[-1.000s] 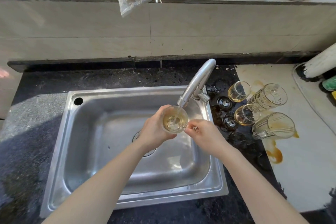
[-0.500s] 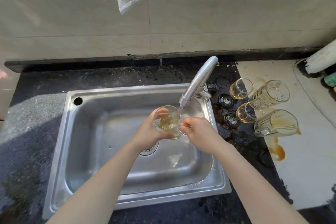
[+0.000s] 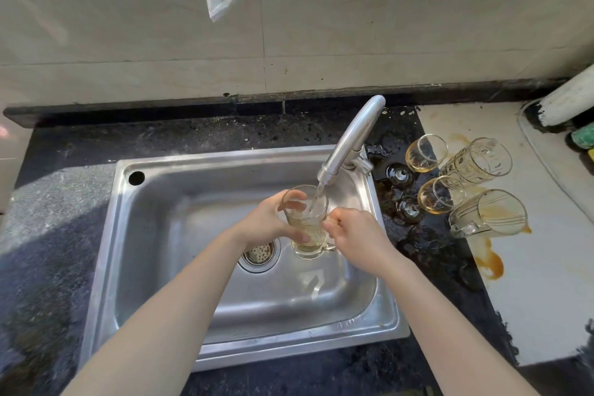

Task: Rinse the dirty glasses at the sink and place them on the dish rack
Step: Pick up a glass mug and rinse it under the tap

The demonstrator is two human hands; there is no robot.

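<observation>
Gripping the clear glass mug with a yellowish-brown film (image 3: 307, 228) with curled left fingers (image 3: 299, 236) wrapped round its wall, thumb up by the rim, left hand (image 3: 266, 225) cupping it from the left. Pinching at the mug's right side with bent right fingertips (image 3: 331, 223). Can't tell if the right hand (image 3: 356, 235) has the handle itself or just the wall. Held just right of frame centre over the stainless steel sink (image 3: 225, 159), mouth under the curved chrome faucet (image 3: 350, 141) so the thin stream of water (image 3: 316, 199) runs straight in. Probably two-handed to stop wet glass slipping. Waiting mid-right on the counter: four stained clear glasses (image 3: 426, 153), apparently tipped on their sides by a brown spill (image 3: 488, 264). No dish rack in sight. Versus a second back: only the round mouth on show then, now side wall and base too, so tipped differently, with the round metal drain strainer (image 3: 258, 252) uncovered.
</observation>
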